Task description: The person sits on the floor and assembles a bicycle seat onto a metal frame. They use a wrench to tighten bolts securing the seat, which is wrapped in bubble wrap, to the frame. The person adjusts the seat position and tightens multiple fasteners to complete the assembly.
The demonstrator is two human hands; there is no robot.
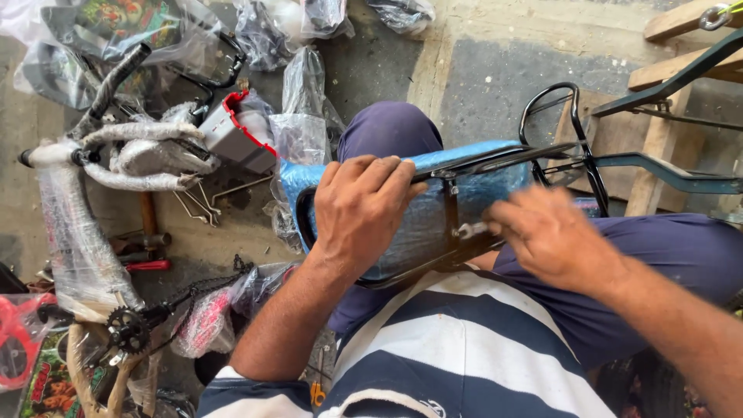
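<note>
over a concrete floor (480, 77), the left hand (360, 209) is clamping a blue-wrapped seat (422, 224) lying long from 9 to 3 o'clock, while the blurred right hand (549, 236) at its 3 o'clock end is pinching a small wrench (470, 230).

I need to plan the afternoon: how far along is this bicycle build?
Early. Done: the black wire rack already sits against the blue-wrapped mudguard on the lap. In hand: the left hand steadies the mudguard while the right hand works at a small bolt on its bracket. Left: the frame, crank sprocket and chain lie on the floor, the frame wrapped in plastic.
</note>
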